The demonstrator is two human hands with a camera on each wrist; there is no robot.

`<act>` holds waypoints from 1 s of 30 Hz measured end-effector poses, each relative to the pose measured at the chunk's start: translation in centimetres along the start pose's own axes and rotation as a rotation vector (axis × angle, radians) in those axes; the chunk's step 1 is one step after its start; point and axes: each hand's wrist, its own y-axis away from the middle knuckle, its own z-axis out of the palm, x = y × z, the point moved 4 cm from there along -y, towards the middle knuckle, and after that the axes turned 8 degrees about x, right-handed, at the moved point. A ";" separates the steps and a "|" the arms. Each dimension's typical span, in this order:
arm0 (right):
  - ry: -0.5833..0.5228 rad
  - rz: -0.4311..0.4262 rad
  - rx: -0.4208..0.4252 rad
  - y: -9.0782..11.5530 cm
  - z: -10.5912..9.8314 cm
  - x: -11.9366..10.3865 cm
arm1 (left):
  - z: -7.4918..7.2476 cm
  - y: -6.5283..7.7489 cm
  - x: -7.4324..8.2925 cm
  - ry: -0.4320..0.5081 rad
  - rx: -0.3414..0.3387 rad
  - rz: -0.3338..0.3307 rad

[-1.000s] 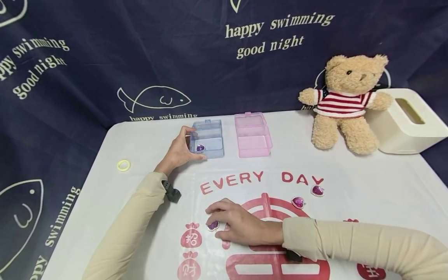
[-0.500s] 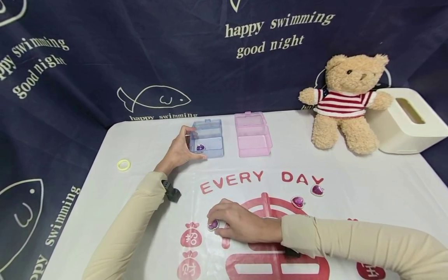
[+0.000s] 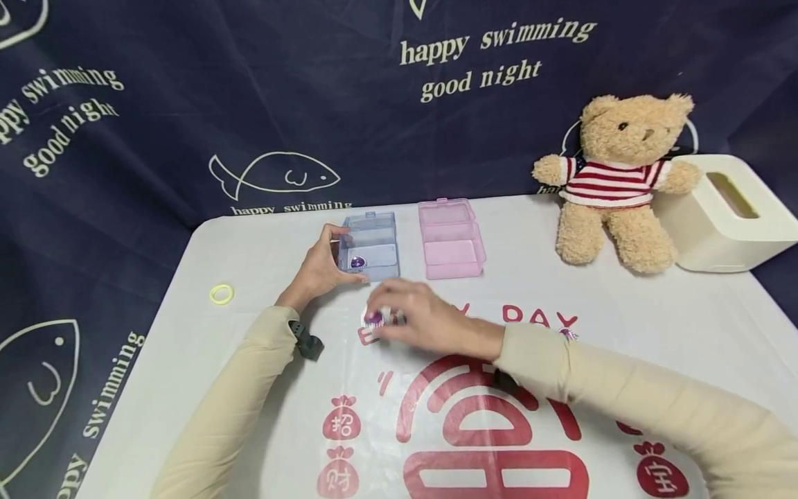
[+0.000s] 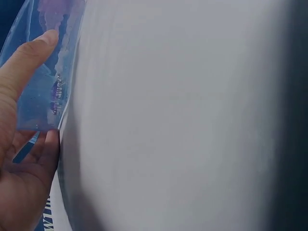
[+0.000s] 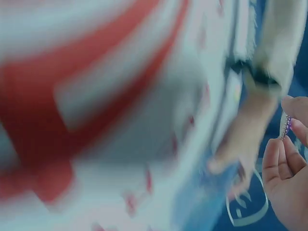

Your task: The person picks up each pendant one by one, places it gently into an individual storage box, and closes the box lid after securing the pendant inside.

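My left hand (image 3: 318, 269) grips the left side of an open, clear blue plastic box (image 3: 382, 267), thumb at its front and fingers behind. One purple heart-shaped gem (image 3: 358, 262) with a silvery edge lies inside the box's front compartment. In the left wrist view the gem's beaded edge (image 4: 57, 94) shows through the blue wall. My right hand (image 3: 420, 319) pinches another purple gem (image 3: 374, 318) between thumb and fingers, just in front of the blue box. The right wrist view shows this gem (image 5: 287, 126) edge-on at the fingertips.
Right of the blue box stands an open pink box (image 3: 452, 258). A gem (image 3: 568, 334) lies on the table beyond the right sleeve. A yellow ring (image 3: 221, 294) is at the left. At the back right are a teddy bear (image 3: 614, 184) and a white tissue box (image 3: 717, 242).
My right hand has closed on the purple gem, lifted it, and carried it away from me toward the blue box. The right sleeve now covers one table gem. My left hand stays put.
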 end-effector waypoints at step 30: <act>0.374 0.058 -0.173 -9.0 0.2 9.9 | 0.1 -0.1 -0.2 -0.017 0.003 0.000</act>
